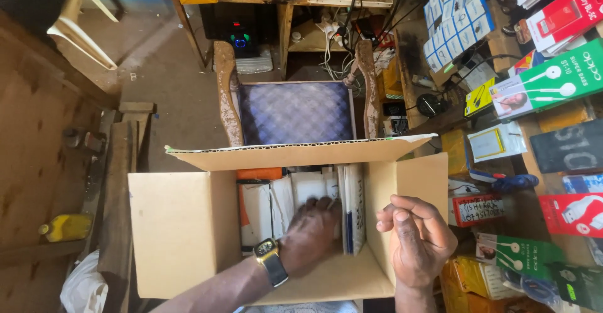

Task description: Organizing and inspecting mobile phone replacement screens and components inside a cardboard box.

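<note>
An open cardboard box (182, 225) sits in front of me with its flaps spread. Inside stand several flat white packages (295, 197) on edge, with an orange one at the back left. My left hand (311, 234), wearing a wristwatch, reaches down into the box and rests on the white packages, fingers spread over them. My right hand (418, 234) hovers over the box's right flap, fingers loosely curled with the tips pinched together; I see nothing in it.
A wooden chair (295, 109) with a blue patterned seat stands behind the box. Shelves of packaged phone accessories (540, 87) fill the right side. A cluttered desk with cables (339, 30) is at the back. A yellow bottle (66, 226) lies at the left.
</note>
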